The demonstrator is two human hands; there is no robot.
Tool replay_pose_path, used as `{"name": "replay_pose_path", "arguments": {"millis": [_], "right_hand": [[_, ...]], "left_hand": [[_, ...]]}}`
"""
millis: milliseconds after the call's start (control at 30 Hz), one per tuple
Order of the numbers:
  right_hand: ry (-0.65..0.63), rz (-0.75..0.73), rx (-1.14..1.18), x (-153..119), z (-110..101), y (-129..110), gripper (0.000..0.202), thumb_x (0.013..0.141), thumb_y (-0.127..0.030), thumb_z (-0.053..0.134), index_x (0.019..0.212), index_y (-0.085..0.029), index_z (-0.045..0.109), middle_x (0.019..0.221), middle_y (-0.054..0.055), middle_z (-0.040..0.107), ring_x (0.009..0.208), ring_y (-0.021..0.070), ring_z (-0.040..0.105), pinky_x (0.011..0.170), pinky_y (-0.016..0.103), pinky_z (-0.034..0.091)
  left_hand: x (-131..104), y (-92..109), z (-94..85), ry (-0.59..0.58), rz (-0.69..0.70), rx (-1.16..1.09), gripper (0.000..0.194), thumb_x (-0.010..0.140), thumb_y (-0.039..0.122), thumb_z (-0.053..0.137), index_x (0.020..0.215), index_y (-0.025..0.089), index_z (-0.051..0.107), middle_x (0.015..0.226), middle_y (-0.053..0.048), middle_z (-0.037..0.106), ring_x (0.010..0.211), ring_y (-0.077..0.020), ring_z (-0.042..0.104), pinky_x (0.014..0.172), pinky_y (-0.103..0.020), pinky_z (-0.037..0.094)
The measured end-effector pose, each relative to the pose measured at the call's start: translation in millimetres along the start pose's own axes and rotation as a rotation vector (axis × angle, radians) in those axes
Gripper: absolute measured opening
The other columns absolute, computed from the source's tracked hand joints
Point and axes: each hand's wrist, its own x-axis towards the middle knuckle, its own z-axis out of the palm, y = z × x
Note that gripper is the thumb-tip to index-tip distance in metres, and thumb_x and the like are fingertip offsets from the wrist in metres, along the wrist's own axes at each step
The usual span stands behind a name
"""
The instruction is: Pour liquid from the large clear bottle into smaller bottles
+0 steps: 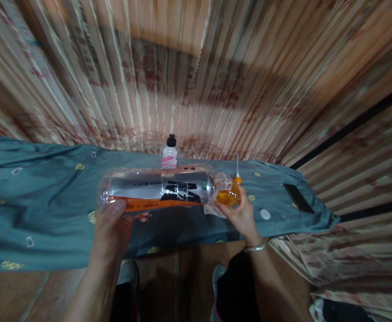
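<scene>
A large clear plastic bottle with a silver and orange label [149, 187] lies on its side in the air over the cloth, its neck toward the right. My left hand [113, 223] grips its base end, thumb on the near side. My right hand [239, 212] holds a small clear container of orange liquid [229, 197] at the big bottle's neck; the two mouths meet or overlap there. A piece of white tissue [214, 210] shows just below the neck.
A green patterned cloth [58, 201] covers the narrow table. Behind the big bottle stands a small bottle with a black cap [170, 154]. An orange pump top with a white tube [238, 176], a white round disc [265, 214] and a black phone [298, 197] are at the right. Curtains [182, 89] hang behind.
</scene>
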Motion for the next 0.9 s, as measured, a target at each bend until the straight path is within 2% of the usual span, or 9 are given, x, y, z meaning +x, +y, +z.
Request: {"name": "replay_pose_path", "arguments": {"millis": [333, 467, 900], "right_hand": [[-0.011, -0.011, 0.003, 1.0, -1.7, -1.3, 0.075, 0.069, -0.053, 0.083, 0.131, -0.018, 0.059, 0.120, 0.013, 0.074, 0.106, 0.0309, 0.073, 0.095, 0.046, 0.060], [-0.014, -0.003, 0.011, 1.4, -2.3, -5.1, 0.075, 0.068, -0.053, 0.083, 0.130, -0.018, 0.060, 0.121, 0.013, 0.074, 0.106, 0.0307, 0.073, 0.096, 0.046, 0.059], [-0.024, 0.008, 0.010, 1.4, -3.8, -4.7, 0.076, 0.069, -0.055, 0.083, 0.130, -0.018, 0.060, 0.123, 0.014, 0.073, 0.109, 0.0318, 0.072, 0.097, 0.047, 0.058]], "left_hand": [[-0.6, -1.6, -3.8, -0.098, 0.064, 0.010, 0.041, 0.052, 0.047, 0.095, 0.070, 0.018, 0.073, 0.058, 0.001, 0.072, 0.041, -0.0160, 0.065, 0.036, -0.023, 0.055], [-0.8, -3.0, -4.6, -0.102, 0.078, -0.003, 0.041, 0.055, 0.044, 0.094, 0.077, 0.017, 0.073, 0.059, 0.000, 0.072, 0.041, -0.0165, 0.065, 0.037, -0.022, 0.056], [-0.8, -1.2, -2.2, -0.058, 0.045, 0.023, 0.046, 0.048, 0.048, 0.095, 0.072, 0.016, 0.071, 0.057, 0.001, 0.071, 0.040, -0.0166, 0.064, 0.036, -0.023, 0.054]]}}
